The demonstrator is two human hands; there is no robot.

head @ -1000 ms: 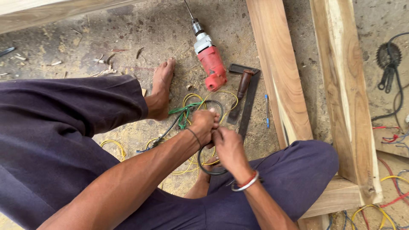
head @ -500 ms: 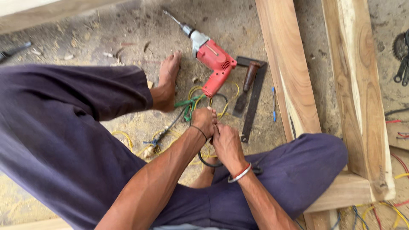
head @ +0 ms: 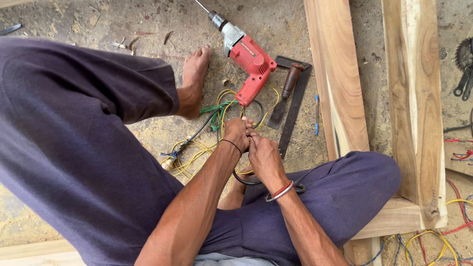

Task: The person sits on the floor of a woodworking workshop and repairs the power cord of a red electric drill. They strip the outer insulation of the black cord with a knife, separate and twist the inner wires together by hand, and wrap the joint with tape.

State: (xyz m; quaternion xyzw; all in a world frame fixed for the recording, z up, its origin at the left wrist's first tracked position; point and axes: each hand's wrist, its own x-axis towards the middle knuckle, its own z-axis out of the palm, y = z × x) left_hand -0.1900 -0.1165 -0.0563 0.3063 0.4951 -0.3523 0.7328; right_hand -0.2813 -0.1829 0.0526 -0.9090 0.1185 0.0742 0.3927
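Note:
I sit on the ground with my knees spread, in dark purple trousers. My left hand (head: 237, 133) and my right hand (head: 263, 156) meet in front of me, both closed on the black cable (head: 245, 180) of the red electric drill (head: 247, 56). The cable loops under my right wrist. The drill lies on the ground just beyond my hands, bit pointing away to the upper left. Yellow wires (head: 192, 156) and a green wire (head: 214, 108) lie tangled beside my left hand, near my bare foot (head: 193, 81).
A chisel with a wooden handle (head: 287, 88) rests on a black steel square (head: 295, 108) right of the drill. A blue pen (head: 316, 114) lies beside a long wooden plank (head: 337, 74). A second plank (head: 414, 98) stands further right, with tools and coloured wires beyond.
The view has shifted, so the drill now lies further up and left. My hands have stayed together on the cable, working it with small finger movements.

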